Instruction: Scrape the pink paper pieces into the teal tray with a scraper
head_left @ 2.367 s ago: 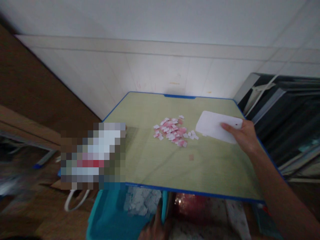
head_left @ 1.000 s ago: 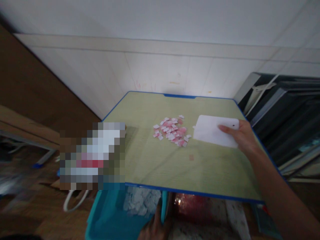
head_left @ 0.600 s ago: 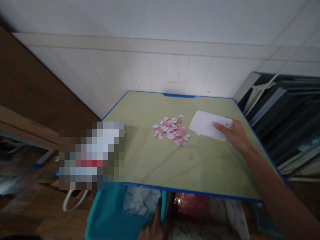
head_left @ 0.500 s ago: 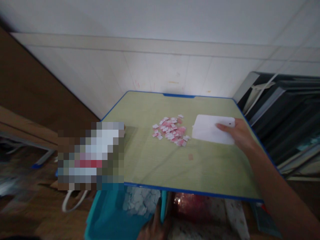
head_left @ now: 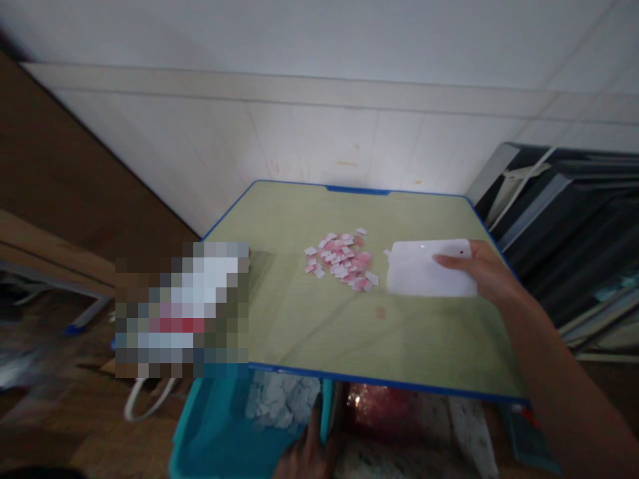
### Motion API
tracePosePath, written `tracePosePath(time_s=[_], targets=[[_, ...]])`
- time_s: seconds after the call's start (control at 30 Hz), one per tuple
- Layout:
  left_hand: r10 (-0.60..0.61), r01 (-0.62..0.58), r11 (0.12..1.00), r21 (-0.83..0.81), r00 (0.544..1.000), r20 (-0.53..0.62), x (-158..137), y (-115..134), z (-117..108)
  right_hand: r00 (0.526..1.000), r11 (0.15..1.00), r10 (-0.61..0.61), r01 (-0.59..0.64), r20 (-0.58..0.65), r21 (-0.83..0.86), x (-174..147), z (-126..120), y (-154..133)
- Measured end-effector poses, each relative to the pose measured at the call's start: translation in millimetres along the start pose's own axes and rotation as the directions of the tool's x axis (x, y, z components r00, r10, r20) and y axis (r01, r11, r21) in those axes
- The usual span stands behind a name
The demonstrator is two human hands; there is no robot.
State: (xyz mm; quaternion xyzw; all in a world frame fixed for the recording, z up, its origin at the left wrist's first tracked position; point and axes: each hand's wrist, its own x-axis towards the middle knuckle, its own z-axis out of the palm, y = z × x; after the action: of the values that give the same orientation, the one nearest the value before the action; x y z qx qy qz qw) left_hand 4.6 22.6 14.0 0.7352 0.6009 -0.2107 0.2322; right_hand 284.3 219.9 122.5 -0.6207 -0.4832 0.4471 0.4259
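Note:
My right hand (head_left: pixel 486 269) is closed on a white plastic scraper (head_left: pixel 414 273), a flat rectangle with rounded corners and a small hole. The thumb lies across its face. It is above the right part of a pale green table (head_left: pixel 319 326) with a blue edge. Left of the scraper lies a loose pile of small pink and white paper-like pieces (head_left: pixel 342 259). My left hand (head_left: pixel 309 449) grips the right rim of a teal basin (head_left: pixel 214 426) below the table's front edge. Inside the basin are many white pieces (head_left: pixel 282 399).
A blurred-out object (head_left: pixel 200 293) covers the table's left corner. Dark flat panels (head_left: pixel 589 219) are stacked to the right. The wall (head_left: pixel 339 133) stands behind the table. Something red and shiny (head_left: pixel 379 412) lies beside the basin, and a brown board (head_left: pixel 74 153) leans at the left.
My right hand has brought the scraper slightly nearer to me and to the right, and its face is tilted more toward me. The left hand and the pile look the same.

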Motion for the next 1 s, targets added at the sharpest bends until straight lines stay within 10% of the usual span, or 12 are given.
tracePosePath(time_s=[0.63, 1.0], targets=[[-0.016, 0.016, 1.000, 0.019, 1.000, 0.018, 1.0, 0.9, 2.1, 0.995, 0.993, -0.089, 0.093, -0.048, 0.076, 6.6, 0.3, 11.0], [-0.007, 0.009, 0.997, 0.071, 0.999, -0.034, -0.4, 0.8, 2.2, 0.974, 0.997, 0.061, -0.068, 0.217, 0.024, 0.2, -4.7, 5.2]])
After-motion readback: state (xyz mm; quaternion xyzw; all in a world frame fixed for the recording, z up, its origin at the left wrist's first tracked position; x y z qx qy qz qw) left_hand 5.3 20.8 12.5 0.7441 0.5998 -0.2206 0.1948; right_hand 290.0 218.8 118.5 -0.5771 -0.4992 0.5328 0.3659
